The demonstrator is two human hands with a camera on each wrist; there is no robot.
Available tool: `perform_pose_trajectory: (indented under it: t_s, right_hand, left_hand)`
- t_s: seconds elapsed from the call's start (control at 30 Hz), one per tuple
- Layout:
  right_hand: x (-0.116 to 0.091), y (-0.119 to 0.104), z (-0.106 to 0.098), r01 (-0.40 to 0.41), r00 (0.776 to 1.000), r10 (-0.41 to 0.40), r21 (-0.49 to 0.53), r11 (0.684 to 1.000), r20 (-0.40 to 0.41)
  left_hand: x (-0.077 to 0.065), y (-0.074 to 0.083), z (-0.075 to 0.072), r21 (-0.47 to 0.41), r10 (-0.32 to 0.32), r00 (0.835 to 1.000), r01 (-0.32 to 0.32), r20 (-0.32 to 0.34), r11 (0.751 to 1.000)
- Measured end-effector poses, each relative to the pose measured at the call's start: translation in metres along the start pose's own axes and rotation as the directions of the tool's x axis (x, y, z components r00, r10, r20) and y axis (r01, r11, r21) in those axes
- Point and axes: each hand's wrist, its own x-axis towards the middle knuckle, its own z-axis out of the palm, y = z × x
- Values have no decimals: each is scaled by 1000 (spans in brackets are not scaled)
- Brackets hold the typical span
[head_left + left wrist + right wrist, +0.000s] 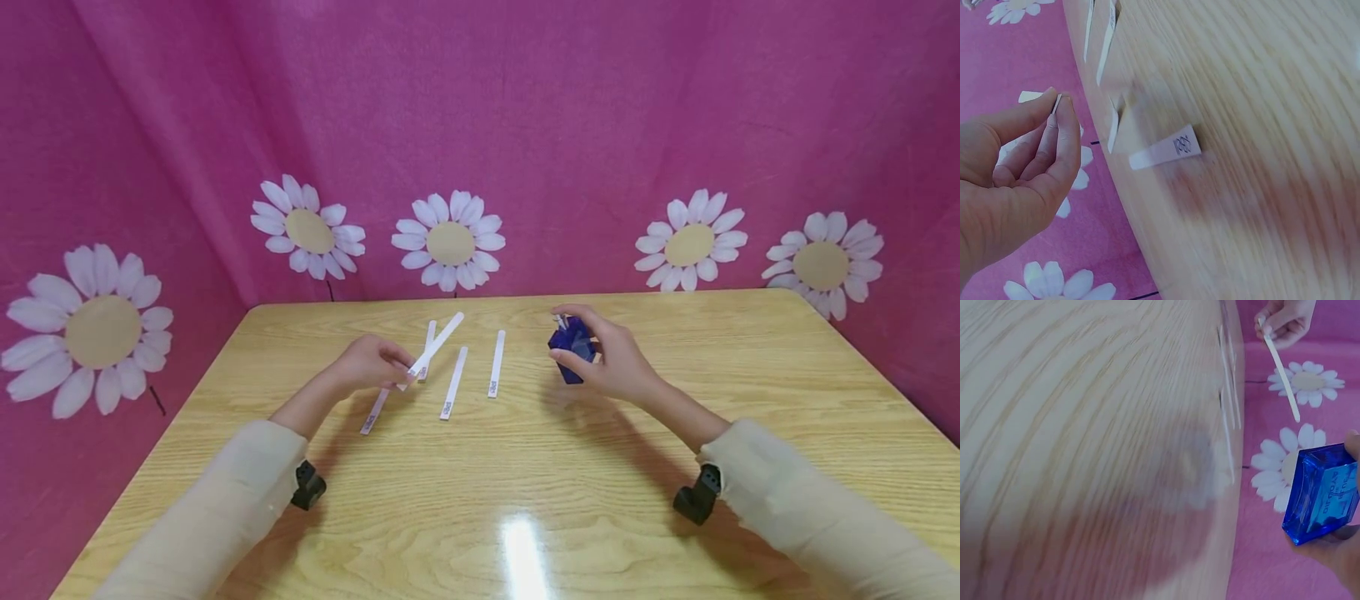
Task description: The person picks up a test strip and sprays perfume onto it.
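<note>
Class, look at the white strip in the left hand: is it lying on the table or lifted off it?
Lifted: the left hand pinches the strip above the table.

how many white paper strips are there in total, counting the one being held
5. One strip is pinched in the left hand, raised off the table. Four lie flat: one below that hand, one partly behind the held strip, one in the middle, one nearest the blue bottle.

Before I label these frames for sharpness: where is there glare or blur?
Head view: sharp, one bright glare patch on the table near its front edge. Left wrist view: wood grain smeared, paper strip readable. Right wrist view: table blurred, blue bottle fairly crisp.
</note>
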Motion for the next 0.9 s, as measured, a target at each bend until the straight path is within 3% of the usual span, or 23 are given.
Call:
perform_pose_trajectory:
  t_s: [0.47, 0.9]
  right_hand:
    - [7, -26, 3, 11, 999, -12, -13, 1000, -40]
    - [8, -35, 6, 46, 994, -52, -66, 997, -96]
  left_hand:
    - [-6, 16, 4, -4, 12, 1000, -12, 9, 1000]
    - [-12, 28, 9, -25, 40, 999, -40, 6, 999]
